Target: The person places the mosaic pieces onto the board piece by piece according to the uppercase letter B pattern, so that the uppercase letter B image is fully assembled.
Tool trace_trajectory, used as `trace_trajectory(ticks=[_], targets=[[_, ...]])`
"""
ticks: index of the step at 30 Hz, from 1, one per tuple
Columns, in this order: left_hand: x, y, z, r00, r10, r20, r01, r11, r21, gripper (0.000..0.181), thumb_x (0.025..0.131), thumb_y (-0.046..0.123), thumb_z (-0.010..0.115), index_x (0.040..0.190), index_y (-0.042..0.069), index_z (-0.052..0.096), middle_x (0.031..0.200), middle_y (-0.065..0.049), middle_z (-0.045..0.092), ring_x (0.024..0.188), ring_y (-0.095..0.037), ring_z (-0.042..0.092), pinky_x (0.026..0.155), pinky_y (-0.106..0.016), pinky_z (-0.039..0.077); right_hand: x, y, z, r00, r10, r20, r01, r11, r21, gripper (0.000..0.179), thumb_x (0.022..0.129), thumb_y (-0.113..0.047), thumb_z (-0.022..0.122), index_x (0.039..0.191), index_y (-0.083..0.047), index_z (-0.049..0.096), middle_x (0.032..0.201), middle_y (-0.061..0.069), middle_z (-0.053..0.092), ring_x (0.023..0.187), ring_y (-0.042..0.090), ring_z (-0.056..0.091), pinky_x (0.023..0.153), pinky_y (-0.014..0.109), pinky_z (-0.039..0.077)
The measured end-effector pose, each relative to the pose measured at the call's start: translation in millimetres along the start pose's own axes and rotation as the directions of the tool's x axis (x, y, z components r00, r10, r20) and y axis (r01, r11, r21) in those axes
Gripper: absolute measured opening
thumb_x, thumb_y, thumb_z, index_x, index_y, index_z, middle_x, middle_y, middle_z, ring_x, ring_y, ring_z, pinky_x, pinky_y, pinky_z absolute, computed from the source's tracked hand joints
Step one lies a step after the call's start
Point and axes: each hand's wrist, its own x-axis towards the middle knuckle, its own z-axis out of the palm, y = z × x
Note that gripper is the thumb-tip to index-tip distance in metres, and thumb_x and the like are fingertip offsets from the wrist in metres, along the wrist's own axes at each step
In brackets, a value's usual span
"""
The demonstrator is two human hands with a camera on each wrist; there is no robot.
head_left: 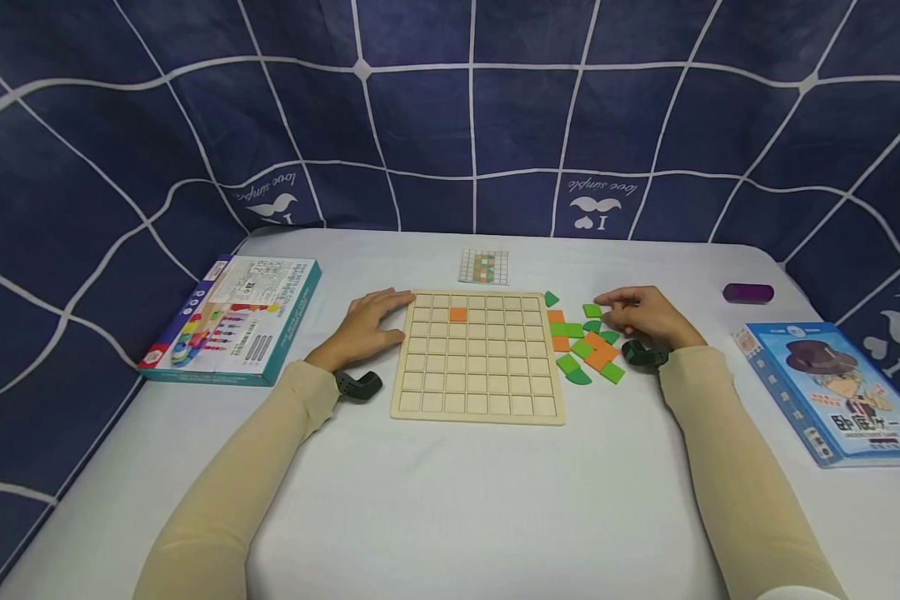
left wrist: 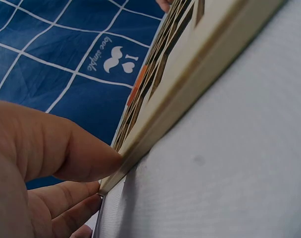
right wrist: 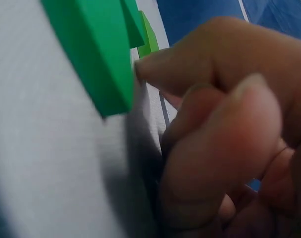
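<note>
A square wooden grid board point(head_left: 456, 362) lies on the table with one orange tile point(head_left: 458, 314) in a cell near its far edge. My left hand point(head_left: 367, 329) rests against the board's left side; in the left wrist view the thumb point(left wrist: 86, 153) touches its edge and fingers reach the corner. My right hand point(head_left: 645, 315) is right of the board, index fingertip beside a light green square tile point(head_left: 592, 310). The right wrist view shows thumb and index finger apart, near dark green pieces point(right wrist: 98, 59); contact with the light green tile is unclear.
Several orange and green pieces point(head_left: 598, 352) lie loose along the board's right side. Behind the board is a small pattern card point(head_left: 483, 267). A game box point(head_left: 232, 321) lies at left, a blue box point(head_left: 840, 392) at right, and a purple capsule-shaped object point(head_left: 748, 293) farther back.
</note>
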Motion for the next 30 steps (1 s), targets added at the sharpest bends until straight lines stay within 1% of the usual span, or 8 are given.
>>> trace_trajectory(ticks=[4,10,14,17,19,22,26,30], targets=[[3.3,2.0,-0.1,1.000,0.004,0.011,-0.004,1.000,0.009,0.072,0.091,0.017,0.067,0.159,0.001,0.051,0.167,-0.019,0.047,0.161,-0.040,0.030,0.130,-0.059,0.015,-4.0,2,-1,1.000,-0.011,-0.021,0.010,1.000,-0.009,0.051,0.100,-0.011,0.070,0.147,0.008,0.060,0.087,-0.001,0.056,0.065,0.009,0.052,0.057,0.022,0.045],[8.0,6.3,-0.3,1.000,0.021,0.023,-0.021,1.000,-0.001,0.072,0.090,0.017,0.067,0.159,0.001,0.051,0.167,-0.019,0.047,0.161,-0.040,0.029,0.130,-0.060,0.014,-9.5,5,-4,0.998,-0.010,-0.062,0.010,1.000,0.015,0.050,0.100,-0.012,0.073,0.144,0.010,0.061,0.086,-0.001,0.058,0.065,0.009,0.053,0.060,0.019,0.050],[9.5,7.2,-0.7,0.999,0.024,0.031,-0.024,1.000,-0.003,0.072,0.090,0.017,0.067,0.159,0.001,0.051,0.167,-0.019,0.046,0.161,-0.040,0.029,0.130,-0.060,0.014,-12.1,2,-4,0.997,-0.012,-0.073,0.013,1.000,0.012,0.049,0.101,-0.013,0.073,0.143,0.009,0.061,0.094,0.002,0.061,0.067,0.010,0.056,0.061,0.019,0.053],[8.4,5.3,-1.9,0.999,0.010,0.035,-0.011,1.000,0.009,0.072,0.091,0.017,0.067,0.160,0.001,0.050,0.168,-0.019,0.045,0.161,-0.040,0.028,0.130,-0.060,0.013,-10.6,-4,-3,0.996,-0.046,-0.075,0.045,0.999,-0.016,0.049,0.101,-0.014,0.074,0.142,0.010,0.062,0.103,0.005,0.066,0.069,0.011,0.058,0.063,0.020,0.055],[7.0,3.6,-3.3,0.999,-0.003,0.038,0.002,1.000,0.014,0.073,0.091,0.016,0.067,0.160,0.001,0.050,0.168,-0.019,0.045,0.162,-0.040,0.027,0.130,-0.060,0.013,-8.8,-10,-1,0.995,-0.071,-0.067,0.070,0.997,-0.020,0.048,0.102,-0.014,0.074,0.141,0.011,0.062,0.106,0.006,0.070,0.069,0.011,0.060,0.064,0.020,0.057],[6.6,1.0,-5.2,1.000,-0.003,0.028,0.002,1.000,0.010,0.074,0.091,0.016,0.067,0.160,0.001,0.049,0.168,-0.019,0.044,0.162,-0.040,0.027,0.130,-0.060,0.012,-6.4,-21,1,0.994,-0.093,-0.054,0.094,0.996,0.004,0.046,0.102,-0.013,0.074,0.140,0.011,0.061,0.102,0.006,0.075,0.066,0.011,0.062,0.064,0.020,0.057],[7.2,-1.3,-4.5,1.000,0.011,0.011,-0.011,1.000,-0.009,0.074,0.091,0.016,0.066,0.161,0.001,0.049,0.168,-0.019,0.045,0.161,-0.040,0.027,0.130,-0.060,0.011,-4.8,-32,3,0.994,-0.097,-0.046,0.100,0.993,0.060,0.045,0.102,-0.010,0.073,0.140,0.010,0.060,0.093,0.002,0.078,0.060,0.009,0.061,0.060,0.019,0.056],[0.3,-2.8,-2.1,1.000,-0.015,0.020,0.016,1.000,-0.013,0.074,0.091,0.016,0.067,0.161,0.001,0.048,0.169,-0.018,0.045,0.162,-0.041,0.026,0.130,-0.061,0.012,-5.2,-39,10,0.996,-0.083,-0.021,0.085,0.989,0.118,0.046,0.101,-0.010,0.074,0.141,0.008,0.059,0.086,0.001,0.077,0.057,0.008,0.058,0.057,0.018,0.054]])
